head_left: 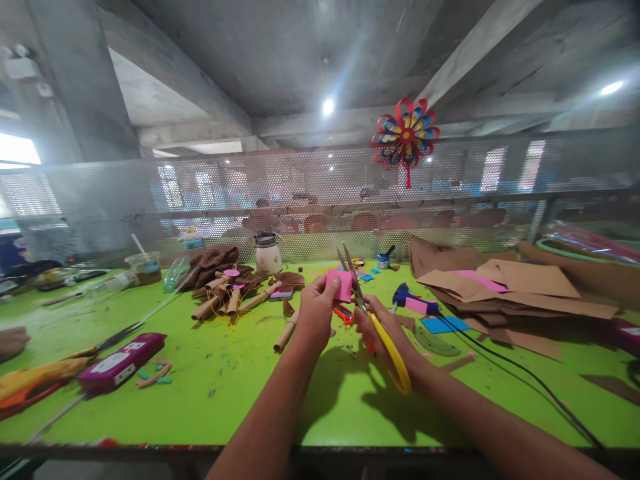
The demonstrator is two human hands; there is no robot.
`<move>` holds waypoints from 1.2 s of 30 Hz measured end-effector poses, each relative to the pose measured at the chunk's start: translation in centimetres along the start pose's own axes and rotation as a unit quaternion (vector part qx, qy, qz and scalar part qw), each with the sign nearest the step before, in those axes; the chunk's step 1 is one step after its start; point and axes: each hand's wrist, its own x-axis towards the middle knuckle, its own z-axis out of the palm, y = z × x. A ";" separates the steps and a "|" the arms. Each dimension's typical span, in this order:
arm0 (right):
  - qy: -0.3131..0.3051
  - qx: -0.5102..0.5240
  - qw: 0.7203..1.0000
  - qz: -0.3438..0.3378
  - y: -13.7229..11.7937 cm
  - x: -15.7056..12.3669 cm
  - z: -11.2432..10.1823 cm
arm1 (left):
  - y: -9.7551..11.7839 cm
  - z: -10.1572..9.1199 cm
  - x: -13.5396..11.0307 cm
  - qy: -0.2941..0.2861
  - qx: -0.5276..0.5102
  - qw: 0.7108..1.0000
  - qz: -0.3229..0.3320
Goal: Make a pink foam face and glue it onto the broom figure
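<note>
Between the thumb and fingers of my left hand is a small square of pink paper, held up above the table. My right hand grips a pair of scissors with yellow handles. Their metal blades point up and away, slightly parted, at the right edge of the paper. Whether the blades touch the paper I cannot tell. Behind my hands, a red cutter lies on the green table. A rolled brown paper tube rests just left of my left hand.
Brown paper rolls with yellow string lie left of centre. A blue glue gun with a black cord and stacked brown paper are at right. A purple box, a cup and another person's hand are at left.
</note>
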 end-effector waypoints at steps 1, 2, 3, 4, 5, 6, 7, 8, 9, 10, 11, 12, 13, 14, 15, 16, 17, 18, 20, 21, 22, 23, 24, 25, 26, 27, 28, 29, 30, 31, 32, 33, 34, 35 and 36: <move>0.003 0.001 1.000 0.001 0.0 0.0 0.0 | 0.0 0.0 0.0 -0.002 0.004 1.000 0.001; 0.004 0.002 1.000 0.003 0.0 0.0 0.0 | 0.0 -0.1 0.0 -0.002 0.007 1.000 0.002; 0.005 0.003 1.000 0.005 0.0 0.0 0.0 | 0.0 -0.1 0.0 -0.003 0.011 1.000 0.002; 0.006 0.003 1.000 0.006 0.0 0.0 0.0 | 0.0 -0.1 0.0 -0.003 0.015 1.000 0.003; 0.004 0.000 1.000 0.006 0.0 0.0 0.0 | 0.0 -0.2 0.0 -0.004 0.020 1.000 0.003; 0.000 -0.003 1.000 0.005 -0.1 0.0 0.0 | 0.0 -0.2 0.0 -0.004 0.023 1.000 0.002; -0.002 -0.005 1.000 0.006 -0.2 0.0 -0.1 | 0.0 -0.2 0.0 -0.005 0.023 1.000 0.001; -0.003 -0.005 1.000 0.006 -0.2 0.0 -0.1 | 0.0 -0.2 0.0 -0.005 0.021 1.000 0.000; -0.003 -0.003 1.000 0.007 -0.3 0.0 -0.1 | 0.0 -0.2 0.0 -0.006 0.018 1.000 0.000; -0.001 -0.001 1.000 0.009 -0.4 0.0 -0.1 | 0.0 -0.2 0.0 -0.007 0.016 1.000 0.000; 0.001 0.001 1.000 0.010 -0.4 0.0 -0.1 | 0.0 -0.2 0.1 -0.008 0.015 1.000 0.000; 0.003 0.003 1.000 0.011 -0.4 0.0 -0.1 | 0.0 -0.2 0.1 -0.009 0.016 1.000 0.000; 0.004 0.003 1.000 0.011 -0.4 -0.1 -0.1 | 0.0 -0.3 0.1 -0.010 0.019 1.000 0.000; 0.002 0.004 1.000 0.011 -0.3 -0.1 -0.1 | 0.0 -0.3 0.1 -0.011 0.023 1.000 0.001; 0.002 0.003 1.000 0.011 -0.3 0.0 -0.2 | 0.0 -0.3 0.1 -0.012 0.026 1.000 0.002; 0.001 0.001 1.000 0.010 -0.3 0.0 -0.2 | 0.1 -0.4 0.1 -0.014 0.029 0.999 0.004; 0.000 -0.003 1.000 0.009 -0.3 0.0 -0.2 | 0.1 -0.4 0.1 -0.014 0.030 0.999 0.006; 0.000 -0.006 1.000 0.009 -0.3 0.0 -0.3 | 0.1 -0.4 0.1 -0.014 0.031 0.999 0.008; -0.004 -0.012 1.000 0.011 -0.6 0.0 -0.4 | 0.3 -0.4 0.1 -0.012 0.036 0.999 0.008; -0.006 -0.014 1.000 0.010 -0.7 -0.1 -0.5 | 0.4 -0.3 0.0 -0.009 0.039 0.999 0.008; -0.009 -0.014 1.000 0.007 -0.9 -0.1 -0.5 | 0.4 -0.3 0.0 -0.006 0.043 0.999 0.008; -0.009 -0.013 1.000 0.003 -1.0 -0.1 -0.6 | 0.5 -0.2 0.0 -0.002 0.046 0.999 0.010; -0.010 -0.010 1.000 -0.001 -1.2 -0.2 -0.6 | 0.5 -0.2 0.0 0.000 0.047 0.999 0.012; -0.012 -0.005 1.000 -0.002 -1.3 -0.2 -0.6 | 0.5 -0.2 0.0 0.002 0.047 0.999 0.014; -0.014 0.000 1.000 -0.002 -1.4 -0.3 -0.7 | 0.5 -0.2 -0.1 0.001 0.045 0.999 0.017; -0.019 0.005 1.000 -0.001 -1.4 -0.3 -0.7 | 0.5 -0.2 -0.1 0.000 0.044 0.999 0.019; -0.023 0.009 1.000 0.001 -1.4 -0.3 -0.7 | 0.4 -0.2 -0.1 -0.002 0.043 0.999 0.020; -0.025 0.013 1.000 0.002 -1.4 -0.3 -0.6 | 0.5 -0.2 -0.1 -0.002 0.043 0.999 0.020; -0.024 0.015 1.000 0.004 -1.3 -0.3 -0.6 | 0.5 -0.2 -0.1 -0.002 0.045 0.999 0.019; -0.023 0.016 1.000 0.006 -1.3 -0.3 -0.6 | 0.5 -0.2 -0.1 -0.001 0.047 0.999 0.018; -0.020 0.016 1.000 0.009 -1.2 -0.2 -0.6 | 0.6 -0.2 -0.1 0.000 0.050 0.999 0.016; -0.019 0.014 1.000 0.012 -1.2 -0.2 -0.5 | 0.7 -0.2 -0.2 0.001 0.052 0.999 0.015; -0.015 0.011 1.000 0.014 -1.2 -0.2 -0.5 | 0.7 -0.2 -0.2 0.000 0.055 0.998 0.014; -0.014 0.008 1.000 0.016 -1.1 -0.3 -0.5 | 0.8 -0.2 -0.2 0.000 0.058 0.998 0.014; -0.011 0.005 1.000 0.017 -1.1 -0.3 -0.5 | 0.8 -0.2 -0.2 0.001 0.061 0.998 0.015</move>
